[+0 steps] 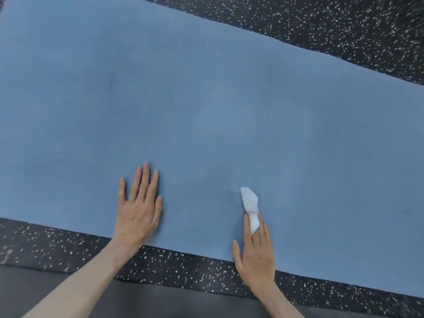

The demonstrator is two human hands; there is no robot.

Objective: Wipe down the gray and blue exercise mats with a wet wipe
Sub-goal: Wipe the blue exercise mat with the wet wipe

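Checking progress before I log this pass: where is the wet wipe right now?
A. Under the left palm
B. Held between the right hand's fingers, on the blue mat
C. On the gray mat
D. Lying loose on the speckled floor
B: the white wet wipe pokes out between fingers of the right hand over the blue mat; the left hand lies flat, holding nothing.

Views: only one, head-worn, wide-angle.
Direction: forward and steeply down.
Distance: close above blue mat (206, 111), filling most of the frame.
Edges: speckled floor (183, 267) at top right and bottom.
Shared part: none.
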